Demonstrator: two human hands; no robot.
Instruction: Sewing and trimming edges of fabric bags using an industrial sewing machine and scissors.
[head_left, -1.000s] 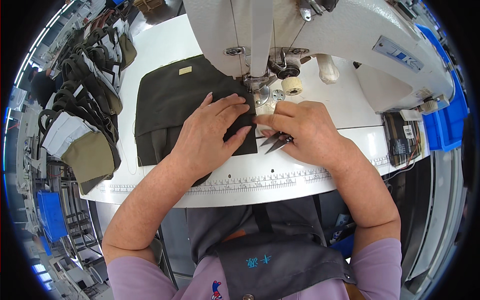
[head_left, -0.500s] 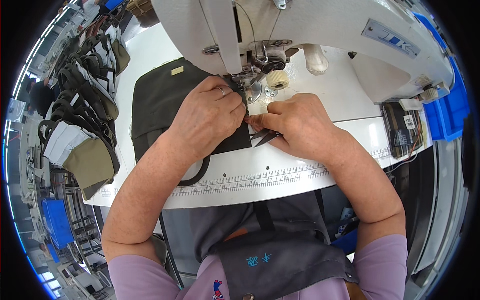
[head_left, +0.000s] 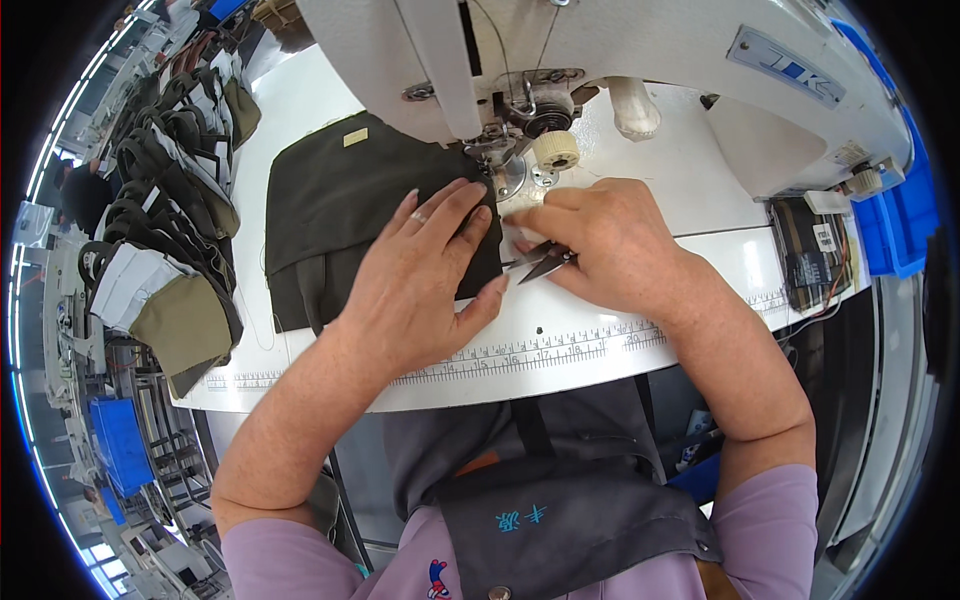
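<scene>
A dark olive fabric panel lies flat on the white table, with a small yellow label near its top edge and a strap on its lower part. Spread over the panel's right side is my left hand, fingers apart and pressing on the cloth. My right hand is closed round small dark thread snips, whose blades point left at the panel's right edge. Just beyond my left fingertips, the panel's upper right corner reaches the machine's presser foot.
The sewing machine arches over the far side. Several layered olive and white fabric pieces hang along the table's left edge. A dark striped bundle and a blue bin are at the right. A ruler strip runs along the near edge.
My left hand has loosened from its pinch at the panel's right edge, spread out and moved nearer to me. My right hand, with the snips, has shifted slightly to the right.
</scene>
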